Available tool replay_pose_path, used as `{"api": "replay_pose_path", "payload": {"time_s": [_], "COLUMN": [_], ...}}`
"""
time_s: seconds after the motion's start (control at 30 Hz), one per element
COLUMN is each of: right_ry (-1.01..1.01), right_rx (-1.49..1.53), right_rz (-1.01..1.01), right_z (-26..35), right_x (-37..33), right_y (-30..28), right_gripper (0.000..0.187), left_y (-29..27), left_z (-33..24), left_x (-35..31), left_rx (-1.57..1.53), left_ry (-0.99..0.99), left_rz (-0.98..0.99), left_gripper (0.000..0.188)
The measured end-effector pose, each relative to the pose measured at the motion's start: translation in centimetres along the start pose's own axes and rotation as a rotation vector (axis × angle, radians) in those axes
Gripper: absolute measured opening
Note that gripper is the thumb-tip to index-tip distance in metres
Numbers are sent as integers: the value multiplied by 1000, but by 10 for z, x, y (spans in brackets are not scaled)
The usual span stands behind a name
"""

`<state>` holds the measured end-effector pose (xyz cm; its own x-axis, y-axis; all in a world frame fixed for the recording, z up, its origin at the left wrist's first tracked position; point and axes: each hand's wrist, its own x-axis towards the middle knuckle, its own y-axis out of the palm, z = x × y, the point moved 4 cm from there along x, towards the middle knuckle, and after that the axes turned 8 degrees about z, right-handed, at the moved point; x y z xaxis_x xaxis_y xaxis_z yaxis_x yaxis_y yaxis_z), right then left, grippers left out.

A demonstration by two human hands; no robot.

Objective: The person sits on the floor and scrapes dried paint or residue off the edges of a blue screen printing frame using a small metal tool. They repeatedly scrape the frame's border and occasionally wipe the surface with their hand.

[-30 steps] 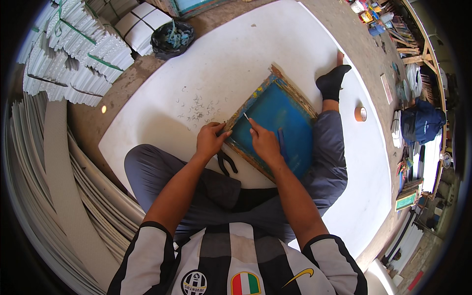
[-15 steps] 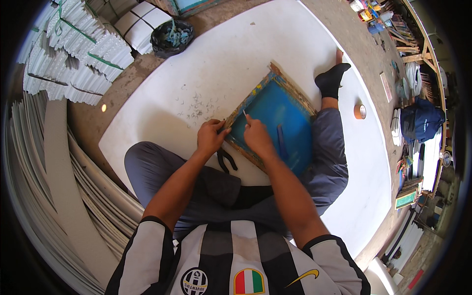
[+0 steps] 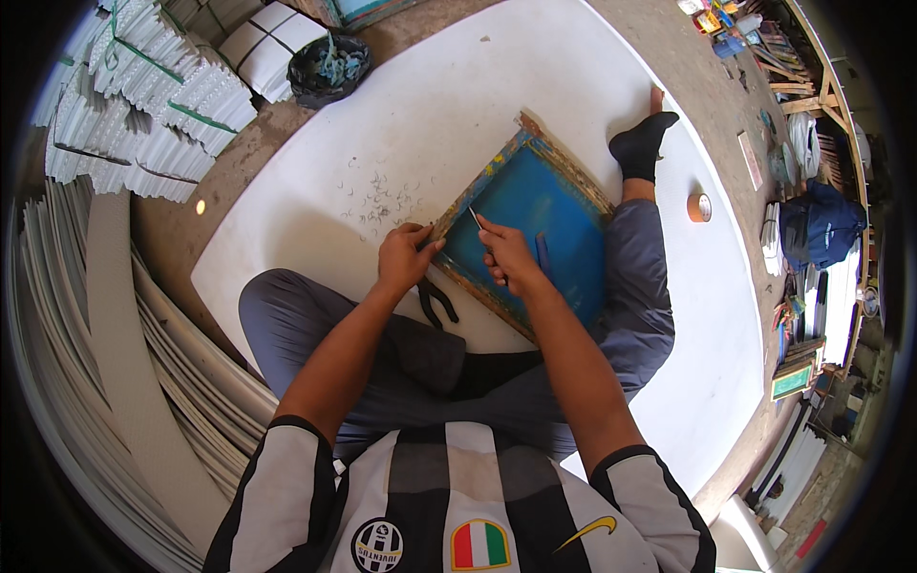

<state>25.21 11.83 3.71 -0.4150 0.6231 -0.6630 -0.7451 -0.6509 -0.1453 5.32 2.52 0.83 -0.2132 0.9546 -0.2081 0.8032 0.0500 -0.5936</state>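
A worn wooden frame [image 3: 571, 175] with a blue sheet [image 3: 549, 215] stretched across it lies tilted before me, partly over my right leg. My left hand [image 3: 406, 256] is closed on the frame's left corner, thumb and fingers at its edge. In my right hand [image 3: 509, 256], above the blue sheet, is a thin metal-tipped tool [image 3: 475, 219]; its handle is hidden in my fist. Beside that hand a blue strip-like handle [image 3: 543, 254] rests on the sheet. Pliers with black handles [image 3: 439, 304] lie under the near left edge, their jaws hidden.
Small bent staples [image 3: 382, 202] are scattered on the white sheet [image 3: 430, 86] left of the frame. A roll of brown tape [image 3: 700, 207] sits right of my leg. A black bag of blue scraps [image 3: 330, 69] and bundled white stacks [image 3: 153, 105] stand at the far left.
My right hand has turned and drawn slightly back to the right, showing more of the tool's metal tip. My left hand stays at the frame's corner.
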Motion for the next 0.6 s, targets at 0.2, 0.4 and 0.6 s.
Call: {"api": "replay_pose_path", "payload": {"time_s": [0.2,0.4,0.6], "right_ry": [39,-52,-188], "right_rx": [244,99,-468], "right_rz": [112,20,-114], "right_z": [-2,-2,8], "right_x": [0,-5,-22], "right_y": [3,-3,10], "right_gripper": [46,42,41], "left_y": [-3,-3,-1], "left_z": [1,1,4], "left_x": [-2,0,-2], "left_rx": [-51,-95,-126], "left_ry": [-22,-21,-68], "left_rz": [14,11,6], "left_gripper": [42,44,46]}}
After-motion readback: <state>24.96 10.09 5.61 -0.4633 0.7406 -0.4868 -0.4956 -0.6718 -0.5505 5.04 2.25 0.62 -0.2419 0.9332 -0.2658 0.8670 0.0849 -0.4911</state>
